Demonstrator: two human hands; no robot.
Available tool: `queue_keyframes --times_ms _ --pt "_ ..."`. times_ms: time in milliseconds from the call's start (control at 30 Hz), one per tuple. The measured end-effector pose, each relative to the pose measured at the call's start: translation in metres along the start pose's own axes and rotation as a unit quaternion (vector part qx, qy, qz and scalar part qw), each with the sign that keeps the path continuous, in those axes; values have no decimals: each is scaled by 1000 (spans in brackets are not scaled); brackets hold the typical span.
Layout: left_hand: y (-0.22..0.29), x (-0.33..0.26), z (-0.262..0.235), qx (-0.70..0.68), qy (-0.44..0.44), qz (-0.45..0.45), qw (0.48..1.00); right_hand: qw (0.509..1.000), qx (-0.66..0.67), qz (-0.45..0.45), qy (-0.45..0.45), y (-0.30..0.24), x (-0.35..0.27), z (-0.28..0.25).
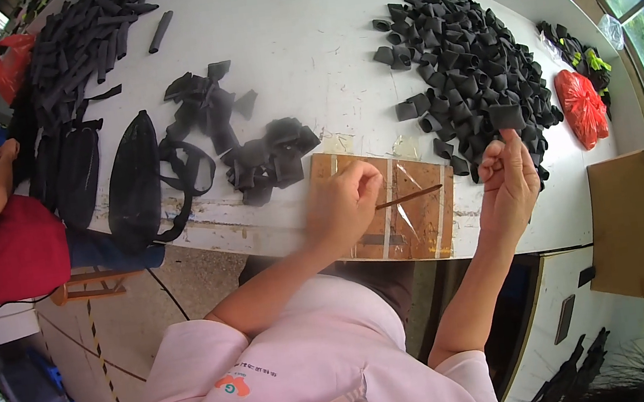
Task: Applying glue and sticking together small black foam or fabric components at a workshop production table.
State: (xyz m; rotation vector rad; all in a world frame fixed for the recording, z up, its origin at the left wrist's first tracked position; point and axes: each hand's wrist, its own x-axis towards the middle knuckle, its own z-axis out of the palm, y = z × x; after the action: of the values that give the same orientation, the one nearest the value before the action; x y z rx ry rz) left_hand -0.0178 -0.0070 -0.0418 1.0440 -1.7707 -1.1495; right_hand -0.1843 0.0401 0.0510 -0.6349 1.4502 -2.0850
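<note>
My left hand (348, 201) is curled closed over the wooden board (431, 223), its contents hidden. A thin brown stick (411, 196) emerges beside its curled fingers, slanting right across the board; I cannot tell if the hand grips it. My right hand (509, 184) is raised in front of a large heap of short black fabric loops (474, 59). Its index finger points up with one black fabric loop (506, 117) at the fingertip, and the other fingers are bent in. Strips of clear tape cross the board.
Left of the board lie flat black fabric pieces (272, 159) and black pouches with straps (133, 173). Rolled black strips (77, 42) are piled at the far left. A red plastic bag (581, 108) and a cardboard box (636, 225) stand right. Another person's red sleeve (7, 250) is at left.
</note>
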Motion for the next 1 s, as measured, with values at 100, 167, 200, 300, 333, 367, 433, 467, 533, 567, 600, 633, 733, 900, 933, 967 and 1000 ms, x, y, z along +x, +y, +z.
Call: queue_keyframes --times_ms 100,167,200,300,333,367,433,467,533,567,600,633,733,900,933,967,1000 --pt "-52 18 -8 137 151 52 978 1000 -19 21 -10 14 -8 -20" --pt "-71 33 -16 247 142 45 957 993 -52 95 -55 23 -29 -24" --pt "-79 41 -21 354 133 41 925 986 -64 129 -84 27 -39 -23" --pt "-99 56 -34 373 -4 42 927 969 -100 180 -137 35 -61 -21" --pt "-103 61 -37 373 -6 43 927 969 -99 180 -135 37 -67 -18" --pt "-107 66 -41 373 -15 50 926 963 -105 199 -147 39 -72 -15" --pt "-107 67 -47 372 -25 65 925 950 -116 222 -186 45 -82 -14" --pt "-107 66 -48 371 -28 68 926 951 -116 221 -182 49 -85 -15" --pt "-108 63 -53 388 -14 37 921 932 -168 206 -247 55 -93 -15" --pt "-115 63 -54 416 3 47 908 922 -193 211 -261 53 -95 -11" --pt "-118 61 -58 417 3 48 908 923 -192 210 -260 54 -99 -8" --pt "-115 61 -60 395 5 79 915 913 -222 205 -274 55 -100 -7" --pt "-92 59 -71 218 9 6 976 895 -285 177 -295 61 -103 -3" --pt "-18 41 -77 -245 -188 -267 913 943 -193 137 -234 76 -101 17" --pt "-10 34 -73 -275 -230 -296 885 964 -115 110 -213 80 -99 21" --pt "2 27 -67 -271 -264 -294 878 949 -76 195 -235 81 -94 20" --pt "15 22 -64 -258 -295 -302 869 926 -36 278 -253 82 -90 16"
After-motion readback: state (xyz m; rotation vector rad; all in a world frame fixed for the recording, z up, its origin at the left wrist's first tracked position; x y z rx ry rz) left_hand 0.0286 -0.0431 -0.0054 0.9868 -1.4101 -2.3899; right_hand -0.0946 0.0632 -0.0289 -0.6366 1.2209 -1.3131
